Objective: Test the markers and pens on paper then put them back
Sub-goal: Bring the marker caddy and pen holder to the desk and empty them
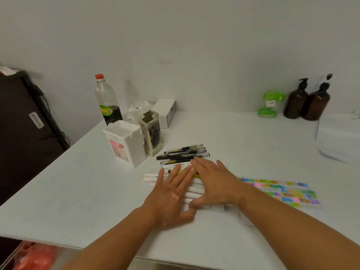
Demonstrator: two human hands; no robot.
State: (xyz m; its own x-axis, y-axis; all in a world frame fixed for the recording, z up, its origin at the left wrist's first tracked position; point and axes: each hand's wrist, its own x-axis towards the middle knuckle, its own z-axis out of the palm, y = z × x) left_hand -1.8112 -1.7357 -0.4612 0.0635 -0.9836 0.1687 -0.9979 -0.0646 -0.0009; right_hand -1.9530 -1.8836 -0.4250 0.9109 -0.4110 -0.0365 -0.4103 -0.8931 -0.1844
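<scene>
From the head camera, both hands lie flat on a row of white markers (195,190) that rest side by side on the white tabletop (253,137). The left hand (171,193) covers the left part of the row with its fingers straight and spread, and its grip is released. The right hand (214,184) presses the right part the same way, fingers straight, nothing clasped. A few marker ends stick out to the left of the left hand's fingertips.

Just beyond the fingertips lies a bunch of black pens (183,153), touching one another. To the right of the right wrist lies the paper (282,191) with coloured swatches. A white tub (126,145) and a mottled pen holder (151,131) stand upright near the pens, to their left.
</scene>
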